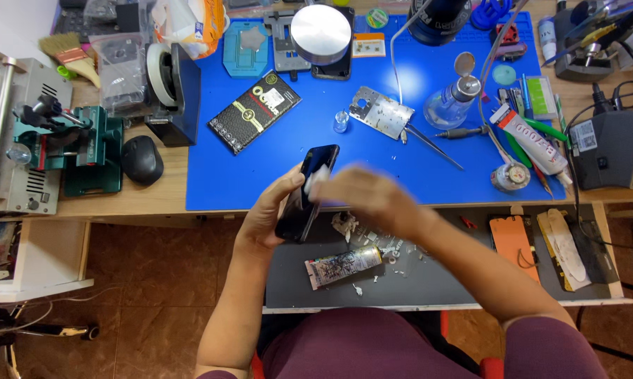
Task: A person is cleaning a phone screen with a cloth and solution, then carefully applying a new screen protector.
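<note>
We see the bench (141,200) with its blue work mat (372,175). Over the mat's front edge our left hand (271,214) grips a black smartphone (307,193); our right hand (369,196), blurred, pinches a white wipe (318,177) on its upper face. Step looks like wiping the glass; next calls for steady strokes. Black rectangular package (254,111) lies upper mat; white glue tube (530,139) right; crumpled tube (344,265) on the grey tray.

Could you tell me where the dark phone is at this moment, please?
In the head view, the dark phone sits near the middle, gripped by the left hand over the front edge of the blue mat, with the blurred right hand pressing a white wipe on it.
</note>
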